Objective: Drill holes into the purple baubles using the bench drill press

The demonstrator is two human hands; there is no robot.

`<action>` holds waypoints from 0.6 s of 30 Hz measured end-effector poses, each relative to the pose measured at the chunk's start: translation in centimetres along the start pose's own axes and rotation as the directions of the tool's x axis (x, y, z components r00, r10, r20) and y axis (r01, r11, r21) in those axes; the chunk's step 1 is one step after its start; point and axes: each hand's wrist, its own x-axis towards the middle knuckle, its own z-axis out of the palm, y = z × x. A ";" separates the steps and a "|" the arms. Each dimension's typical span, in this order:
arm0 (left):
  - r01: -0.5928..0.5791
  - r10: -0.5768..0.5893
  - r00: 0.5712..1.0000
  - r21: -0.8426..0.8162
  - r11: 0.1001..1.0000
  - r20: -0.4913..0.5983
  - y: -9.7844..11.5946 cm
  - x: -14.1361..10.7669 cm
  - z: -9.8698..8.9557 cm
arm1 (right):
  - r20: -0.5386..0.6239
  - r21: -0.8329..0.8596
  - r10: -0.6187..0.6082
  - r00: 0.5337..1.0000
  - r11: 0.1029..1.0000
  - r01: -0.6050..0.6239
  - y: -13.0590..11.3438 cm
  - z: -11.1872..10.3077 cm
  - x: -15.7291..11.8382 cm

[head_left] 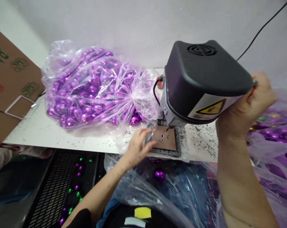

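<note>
My left hand (138,147) is at the left edge of a brown board (168,144), thumb and fingers apart with nothing between them. The board has a small hole in its middle and lies on the dark base of a black bench drill press (212,69). The drill's tip points down near the board's back edge. On the machine's right side, my right hand (255,98) is closed around its feed handle, mostly hidden by the fingers and the housing. A shiny purple ball (159,174) is just below the table edge, over clear plastic.
A clear bag of purple balls (93,88) lies left of the machine. More bagged balls (276,136) are at right. A cardboard box (12,85) stands at far left. Dark shavings cover the white table (91,139). Black mesh crates (55,180) are below.
</note>
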 end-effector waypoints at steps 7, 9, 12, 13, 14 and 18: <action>0.215 -0.173 0.976 0.482 0.849 -0.130 -8.0 5.5 -0.9 | 0.008 0.063 0.019 1.000 0.998 -0.020 0.5 0.5 0.2; 0.255 -0.210 0.966 0.416 0.873 -0.150 -8.0 5.5 -1.0 | 0.024 0.080 0.030 0.999 0.996 -0.032 0.6 0.6 0.3; 0.349 -0.345 0.920 -0.011 0.937 -0.184 -5.8 4.5 -1.6 | 0.053 0.072 0.049 0.997 0.996 -0.053 0.2 0.5 0.4; 0.378 -0.414 0.899 -0.222 0.899 -0.143 -4.7 4.0 -1.8 | 0.057 0.070 0.048 0.997 0.996 -0.052 0.1 0.5 0.4; 0.405 -0.471 0.880 -0.427 0.809 -0.058 -3.6 3.6 -1.9 | 0.056 0.072 0.044 0.997 0.996 -0.048 -0.1 0.5 0.4; 0.528 -0.443 0.821 -0.775 0.348 0.361 -0.4 2.6 -0.6 | 0.045 0.107 0.038 0.998 0.993 -0.043 -0.4 0.5 0.5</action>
